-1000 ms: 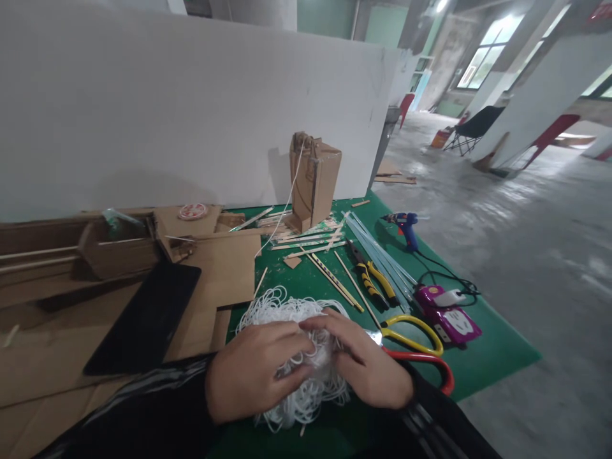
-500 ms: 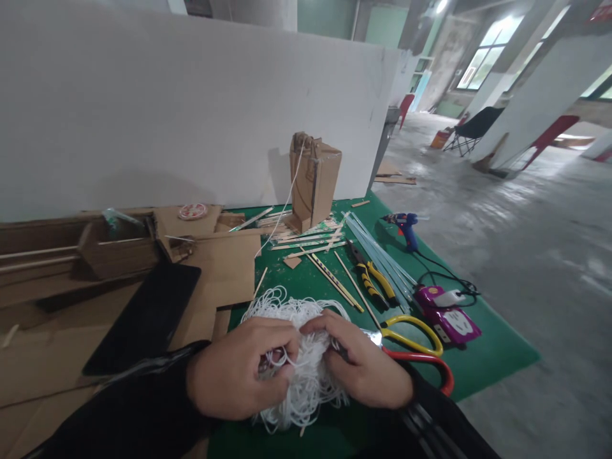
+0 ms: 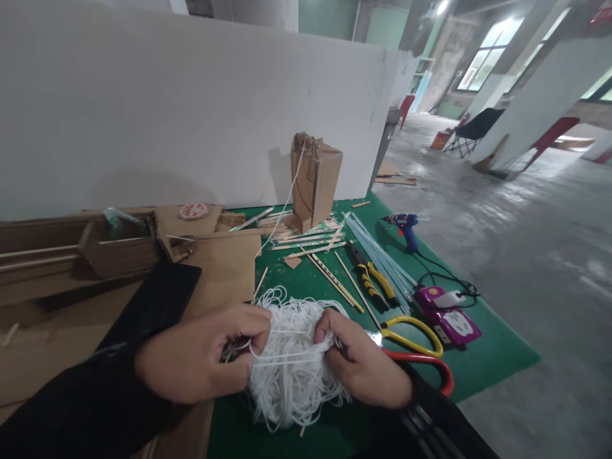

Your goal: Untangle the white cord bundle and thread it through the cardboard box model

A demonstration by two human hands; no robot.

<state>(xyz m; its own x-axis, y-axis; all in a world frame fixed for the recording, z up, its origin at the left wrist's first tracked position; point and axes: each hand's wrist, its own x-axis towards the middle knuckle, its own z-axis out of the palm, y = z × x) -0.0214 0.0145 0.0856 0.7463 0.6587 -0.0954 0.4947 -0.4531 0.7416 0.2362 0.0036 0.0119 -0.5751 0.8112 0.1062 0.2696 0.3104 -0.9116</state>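
A tangled heap of white string (image 3: 291,392) lies on the green table mat in front of me. My left hand (image 3: 205,350) pinches strands of it between thumb and fingers at the heap's left side. On the other side, my right hand (image 3: 358,357) is closed on strands at the heap's right edge. A few lengths of string stretch straight between the two hands. Scissors (image 3: 415,331) with one yellow and one red handle lie beside my right hand, their blades mostly hidden by it.
Beyond the heap lie wooden sticks (image 3: 335,280), pliers (image 3: 373,277) and clear glue sticks (image 3: 377,252). A cardboard structure (image 3: 315,185) stands at the back with string hanging from it. A glue gun (image 3: 405,229) and purple power strip (image 3: 447,315) are right; cardboard (image 3: 224,268) and a black slab (image 3: 148,306) are left.
My left hand has moved left, away from my right hand, drawing strands of string straight between them. My right hand has stayed almost in place.
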